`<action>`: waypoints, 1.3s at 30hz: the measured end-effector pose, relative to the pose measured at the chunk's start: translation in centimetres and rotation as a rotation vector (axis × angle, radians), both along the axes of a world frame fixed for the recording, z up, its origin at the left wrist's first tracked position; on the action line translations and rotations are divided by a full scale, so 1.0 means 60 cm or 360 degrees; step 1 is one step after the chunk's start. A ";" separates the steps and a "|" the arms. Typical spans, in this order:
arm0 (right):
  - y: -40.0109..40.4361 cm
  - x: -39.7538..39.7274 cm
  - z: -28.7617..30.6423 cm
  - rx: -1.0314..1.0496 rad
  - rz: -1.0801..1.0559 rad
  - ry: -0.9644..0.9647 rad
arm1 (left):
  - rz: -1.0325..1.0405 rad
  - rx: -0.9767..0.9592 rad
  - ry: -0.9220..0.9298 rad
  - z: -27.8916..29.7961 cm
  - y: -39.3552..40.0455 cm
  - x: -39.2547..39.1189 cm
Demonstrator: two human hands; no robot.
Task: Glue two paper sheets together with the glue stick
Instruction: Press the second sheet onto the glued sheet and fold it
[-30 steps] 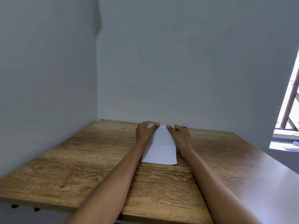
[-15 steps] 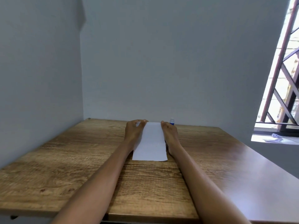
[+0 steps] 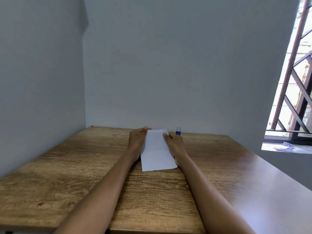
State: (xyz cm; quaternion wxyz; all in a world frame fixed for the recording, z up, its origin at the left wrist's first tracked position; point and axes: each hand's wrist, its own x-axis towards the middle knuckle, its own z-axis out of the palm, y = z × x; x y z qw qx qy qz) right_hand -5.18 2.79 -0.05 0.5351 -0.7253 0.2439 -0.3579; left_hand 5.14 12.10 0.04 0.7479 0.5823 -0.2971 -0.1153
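White paper point(image 3: 157, 151) lies flat on the wooden table point(image 3: 67, 166), long side pointing away from me. I cannot tell whether it is one sheet or two stacked. My left hand point(image 3: 136, 141) lies along its left edge, fingertips pinching the far left corner. My right hand point(image 3: 175, 142) lies along the right edge, fingertips resting on the sheet near the far right corner. A glue stick point(image 3: 178, 130) with a blue body and white cap stands upright just behind my right hand, close to the back wall.
Grey walls close the table at the back and on the left. A barred window point(image 3: 293, 92) opens at the right, with a sill below it. The table's right edge runs diagonally toward me.
The view has swung right, showing more of the window. The paper's far end, lifted a second ago, now lies flat. My hands have spread along its two side edges.
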 end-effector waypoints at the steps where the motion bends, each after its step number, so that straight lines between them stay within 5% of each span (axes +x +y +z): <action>1: -0.001 0.003 0.000 -0.0014 -0.0056 0.0002 | -0.0018 0.0022 -0.0006 0.001 0.001 -0.001; 9: 0.006 -0.002 0.005 0.0141 -0.0111 -0.0186 | -0.0011 0.0196 -0.0110 0.000 0.008 -0.002; 14: 0.001 -0.001 0.000 -0.0116 0.0039 -0.0015 | 0.0060 0.0142 -0.0028 0.002 0.012 -0.002; 19: 0.004 -0.005 0.004 0.0129 0.0036 -0.0163 | 0.0136 0.0108 -0.0015 0.002 0.006 0.006; 23: 0.000 -0.005 -0.002 -0.0041 0.0200 0.0112 | 0.0246 0.0028 0.0064 0.002 0.011 0.014; 33: 0.001 -0.009 0.000 0.0000 0.0277 0.0198 | 0.0360 -0.0036 0.0113 0.000 0.012 0.022; 39: -0.006 -0.003 0.000 -0.0068 -0.0059 0.0062 | -0.0012 0.0036 0.0143 0.006 0.018 0.004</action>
